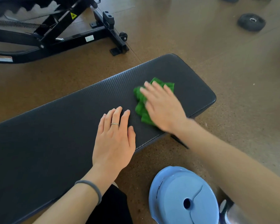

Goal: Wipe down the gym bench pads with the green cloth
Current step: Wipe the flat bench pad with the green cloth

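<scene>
A long black bench pad [63, 126] runs from the lower left up to the middle right. A crumpled green cloth [140, 101] lies on its right end. My right hand [163, 107] presses flat on the cloth, fingers spread, and looks blurred. My left hand [115, 139] rests palm down on the pad just left of the cloth, fingers apart, with a ring on one finger and a grey band on the wrist. It holds nothing.
A black adjustable bench frame [58, 34] stands on the brown floor at the upper left. Blue weight plates [183, 196] lie near my right forearm at the bottom. A small black weight plate [251, 21] sits at the upper right.
</scene>
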`<move>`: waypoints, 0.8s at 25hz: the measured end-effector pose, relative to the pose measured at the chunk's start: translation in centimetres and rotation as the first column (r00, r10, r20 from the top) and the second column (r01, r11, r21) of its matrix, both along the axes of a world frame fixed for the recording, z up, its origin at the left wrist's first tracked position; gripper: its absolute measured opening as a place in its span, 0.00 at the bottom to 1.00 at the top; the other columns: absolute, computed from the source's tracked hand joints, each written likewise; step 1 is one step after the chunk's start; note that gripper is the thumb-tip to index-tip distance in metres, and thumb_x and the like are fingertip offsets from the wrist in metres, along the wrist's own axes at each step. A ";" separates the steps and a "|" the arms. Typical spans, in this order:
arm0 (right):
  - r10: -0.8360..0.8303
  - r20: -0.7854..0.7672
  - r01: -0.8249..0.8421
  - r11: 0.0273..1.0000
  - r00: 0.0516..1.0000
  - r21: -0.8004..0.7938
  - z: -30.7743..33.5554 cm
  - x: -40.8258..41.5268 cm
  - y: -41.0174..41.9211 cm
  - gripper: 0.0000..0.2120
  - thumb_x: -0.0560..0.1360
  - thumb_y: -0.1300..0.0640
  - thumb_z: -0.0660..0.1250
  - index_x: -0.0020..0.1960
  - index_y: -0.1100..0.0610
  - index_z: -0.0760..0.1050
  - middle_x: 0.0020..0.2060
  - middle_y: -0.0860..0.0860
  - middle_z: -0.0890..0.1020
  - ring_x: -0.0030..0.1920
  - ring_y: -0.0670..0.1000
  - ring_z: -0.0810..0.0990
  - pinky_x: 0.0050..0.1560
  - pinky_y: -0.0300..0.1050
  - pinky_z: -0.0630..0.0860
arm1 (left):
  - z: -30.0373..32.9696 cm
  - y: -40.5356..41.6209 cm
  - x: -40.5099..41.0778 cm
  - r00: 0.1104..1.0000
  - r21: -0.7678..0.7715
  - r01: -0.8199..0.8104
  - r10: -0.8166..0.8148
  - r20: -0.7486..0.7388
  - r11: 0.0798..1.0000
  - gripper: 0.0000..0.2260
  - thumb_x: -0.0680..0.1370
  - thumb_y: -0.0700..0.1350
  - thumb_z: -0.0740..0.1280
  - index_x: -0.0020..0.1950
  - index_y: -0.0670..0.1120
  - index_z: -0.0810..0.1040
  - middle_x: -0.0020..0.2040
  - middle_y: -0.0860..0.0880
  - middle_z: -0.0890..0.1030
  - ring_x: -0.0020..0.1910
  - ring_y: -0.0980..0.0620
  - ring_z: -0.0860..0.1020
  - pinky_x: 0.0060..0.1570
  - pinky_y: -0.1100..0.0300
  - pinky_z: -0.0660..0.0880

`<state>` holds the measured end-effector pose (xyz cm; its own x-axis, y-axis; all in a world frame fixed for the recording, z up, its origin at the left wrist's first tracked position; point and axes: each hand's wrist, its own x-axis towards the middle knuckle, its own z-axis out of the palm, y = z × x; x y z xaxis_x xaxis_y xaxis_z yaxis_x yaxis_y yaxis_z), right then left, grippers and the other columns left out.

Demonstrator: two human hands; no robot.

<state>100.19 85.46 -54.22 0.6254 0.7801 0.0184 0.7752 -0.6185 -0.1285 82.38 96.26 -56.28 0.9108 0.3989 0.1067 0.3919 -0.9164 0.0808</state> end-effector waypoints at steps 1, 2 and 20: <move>-0.078 -0.018 0.078 0.997 0.997 0.004 0.2 2.2 1.5 0.25 0.86 0.50 0.50 0.82 0.52 0.59 0.83 0.51 0.58 0.83 0.54 0.52 0.82 0.56 0.48 | 0.0 0.0 0.0 1.000 0.004 -0.003 0.003 -0.006 1.000 0.25 0.85 0.52 0.49 0.79 0.46 0.66 0.78 0.42 0.69 0.78 0.42 0.66 0.78 0.43 0.62; -0.155 -0.044 0.156 0.988 0.987 0.018 0.2 3.4 2.5 0.25 0.87 0.50 0.49 0.83 0.52 0.59 0.83 0.51 0.57 0.83 0.55 0.51 0.82 0.57 0.47 | 0.1 0.0 0.0 1.000 0.006 -0.009 0.009 -0.004 1.000 0.25 0.85 0.52 0.49 0.79 0.46 0.66 0.78 0.42 0.69 0.78 0.42 0.67 0.78 0.43 0.63; 0.298 0.015 -0.298 0.954 0.954 0.012 -0.7 -0.1 9.5 0.24 0.86 0.51 0.53 0.81 0.51 0.62 0.82 0.49 0.61 0.83 0.55 0.54 0.82 0.59 0.49 | 0.4 -0.4 0.1 0.999 -0.005 -0.042 0.042 -0.008 0.999 0.24 0.85 0.50 0.53 0.77 0.39 0.68 0.75 0.40 0.72 0.76 0.42 0.69 0.77 0.44 0.64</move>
